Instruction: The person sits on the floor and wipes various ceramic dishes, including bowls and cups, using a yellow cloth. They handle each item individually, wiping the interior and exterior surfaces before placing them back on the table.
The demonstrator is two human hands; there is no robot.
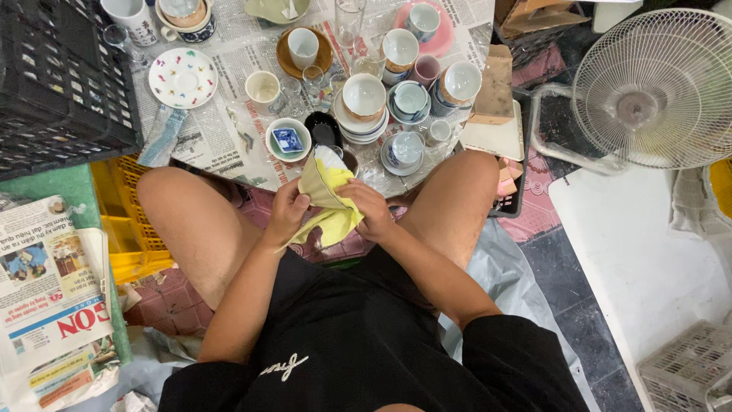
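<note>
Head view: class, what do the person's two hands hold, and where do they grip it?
Both hold a yellow cloth: the left hand grips its left edge, the right hand its right side. Anything wrapped inside cannot be told.

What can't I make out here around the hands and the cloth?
Head view:
- What the yellow cloth wraps, if anything: its folds cover it.
- Left hand and right hand fingertips: tucked under the cloth.
- Dark item behind the cloth: mostly hidden.
- Black crate: cut off by the edge.

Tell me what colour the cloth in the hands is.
Pale yellow cloth, held by both the left hand and right hand; head view.
</note>
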